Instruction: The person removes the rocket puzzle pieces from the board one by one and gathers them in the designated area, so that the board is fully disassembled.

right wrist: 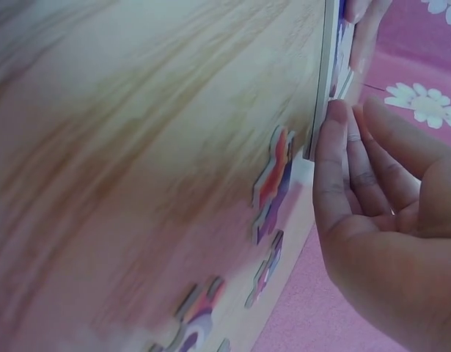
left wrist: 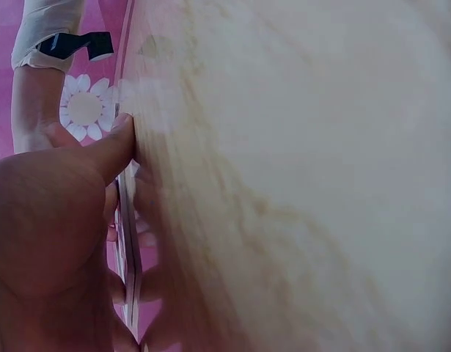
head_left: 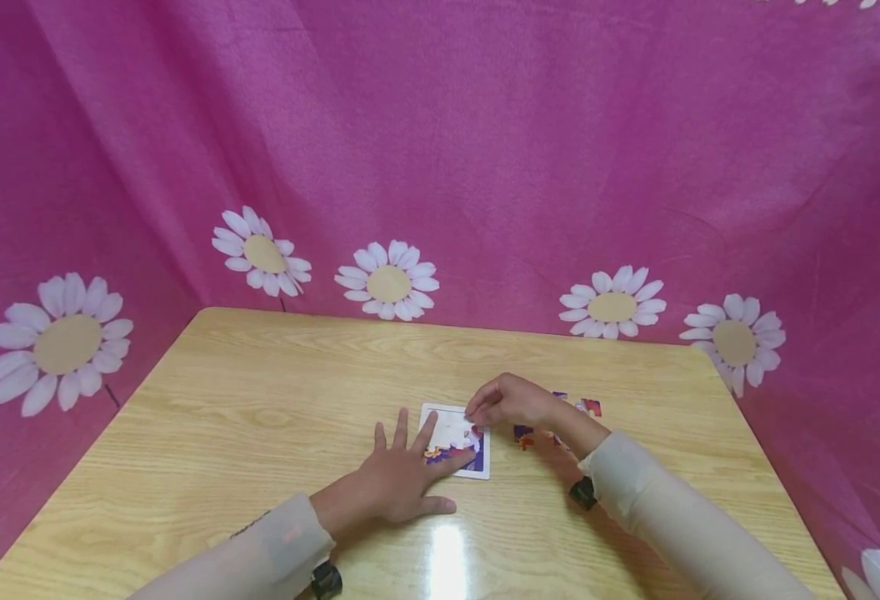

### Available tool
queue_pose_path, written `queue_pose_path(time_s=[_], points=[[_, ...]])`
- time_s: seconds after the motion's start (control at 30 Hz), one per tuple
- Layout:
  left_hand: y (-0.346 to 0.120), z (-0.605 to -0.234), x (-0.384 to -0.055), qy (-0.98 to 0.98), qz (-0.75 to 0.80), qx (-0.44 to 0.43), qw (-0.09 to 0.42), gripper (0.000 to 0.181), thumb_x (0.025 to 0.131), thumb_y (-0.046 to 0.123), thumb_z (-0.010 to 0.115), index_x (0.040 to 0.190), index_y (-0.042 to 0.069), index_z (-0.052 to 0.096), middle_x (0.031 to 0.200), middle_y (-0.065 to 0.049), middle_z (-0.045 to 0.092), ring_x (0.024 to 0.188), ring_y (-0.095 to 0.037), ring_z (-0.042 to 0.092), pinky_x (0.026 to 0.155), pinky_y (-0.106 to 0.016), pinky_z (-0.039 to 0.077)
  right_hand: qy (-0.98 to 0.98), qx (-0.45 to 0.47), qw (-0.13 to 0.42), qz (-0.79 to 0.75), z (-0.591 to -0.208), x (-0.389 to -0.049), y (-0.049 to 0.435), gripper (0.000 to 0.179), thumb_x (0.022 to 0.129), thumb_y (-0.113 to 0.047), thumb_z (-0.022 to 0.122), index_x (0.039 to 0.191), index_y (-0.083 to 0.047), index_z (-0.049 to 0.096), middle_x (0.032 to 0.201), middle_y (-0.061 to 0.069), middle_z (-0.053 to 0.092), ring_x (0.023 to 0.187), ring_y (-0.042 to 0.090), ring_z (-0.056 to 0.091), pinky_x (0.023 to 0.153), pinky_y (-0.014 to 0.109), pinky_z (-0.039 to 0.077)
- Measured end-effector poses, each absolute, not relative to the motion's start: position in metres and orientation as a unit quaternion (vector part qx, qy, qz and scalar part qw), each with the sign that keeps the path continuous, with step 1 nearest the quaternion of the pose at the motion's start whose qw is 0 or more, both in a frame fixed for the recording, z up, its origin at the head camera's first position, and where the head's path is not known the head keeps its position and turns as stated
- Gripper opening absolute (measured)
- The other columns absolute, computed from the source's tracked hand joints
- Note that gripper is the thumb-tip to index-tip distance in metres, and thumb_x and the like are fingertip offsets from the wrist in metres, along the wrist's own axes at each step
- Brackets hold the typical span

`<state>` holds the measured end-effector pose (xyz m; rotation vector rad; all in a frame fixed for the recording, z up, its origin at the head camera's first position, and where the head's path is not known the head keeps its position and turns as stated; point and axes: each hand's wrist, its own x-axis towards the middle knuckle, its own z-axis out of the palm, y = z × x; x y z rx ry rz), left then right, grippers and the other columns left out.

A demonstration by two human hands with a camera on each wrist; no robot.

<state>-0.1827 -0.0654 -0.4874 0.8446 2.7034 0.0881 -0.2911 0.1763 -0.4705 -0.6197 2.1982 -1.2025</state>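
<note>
My left hand (head_left: 398, 479) lies with its fingers spread over the lower left of a white-framed jigsaw puzzle board (head_left: 485, 467). Its thumb extends to the table in front of the board. Purple, orange and red pieces fill the board's lower and right parts, while its upper left is bare white. Over the upper right corner, my right hand (head_left: 511, 402) bends its fingers down. In the right wrist view, its thumb and fingertips pinch a small puzzle piece (right wrist: 347, 84), of which only a thin, tilted pale edge shows beside the board.
Several loose puzzle pieces (head_left: 592, 407) lie on the wooden table (head_left: 290, 375) right of the board, partly hidden under my right forearm. A pink curtain (head_left: 470, 167) with white daisies hangs behind and beside the table. Light glares off the table near its front.
</note>
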Motion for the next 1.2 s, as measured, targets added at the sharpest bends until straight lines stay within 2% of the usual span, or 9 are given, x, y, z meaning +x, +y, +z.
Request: queue_pose_path(time_s=[0.4,0.63,1.2], points=[[-0.064,-0.485,-0.183,0.941,0.023,0.29,0.171,0.07,0.094,0.08,0.039,0.156,0.063,0.013,0.173,-0.018,0.0,0.148,-0.064,-0.001,0.11,-0.083,0.013,0.825,-0.241,0.276,-0.429,-0.467,-0.29,0.171,0.015,0.093,0.005,0.07,0.106,0.004,0.076,0.097,0.012,0.078,0.088,0.016,0.073,0.083,0.031,0.058],[-0.064,-0.484,-0.183,0.942,0.023,0.288,0.17,0.07,0.094,0.08,0.04,0.157,0.063,0.013,0.173,-0.018,-0.001,0.148,-0.064,-0.001,0.11,-0.082,0.014,0.822,-0.252,0.276,-0.429,-0.463,-0.288,0.169,0.012,0.093,0.005,0.069,0.103,0.007,0.075,0.09,0.016,0.078,0.083,0.017,0.072,0.079,0.029,0.057],[-0.064,-0.482,-0.182,0.942,0.026,0.288,0.171,0.07,0.094,0.079,0.04,0.157,0.061,0.014,0.172,-0.019,-0.001,0.148,-0.064,-0.001,0.11,-0.083,0.013,0.82,-0.256,0.287,-0.424,-0.459,-0.289,0.167,0.013,0.092,0.006,0.069,0.105,0.01,0.072,0.091,0.018,0.076,0.081,0.015,0.069,0.078,0.028,0.056]])
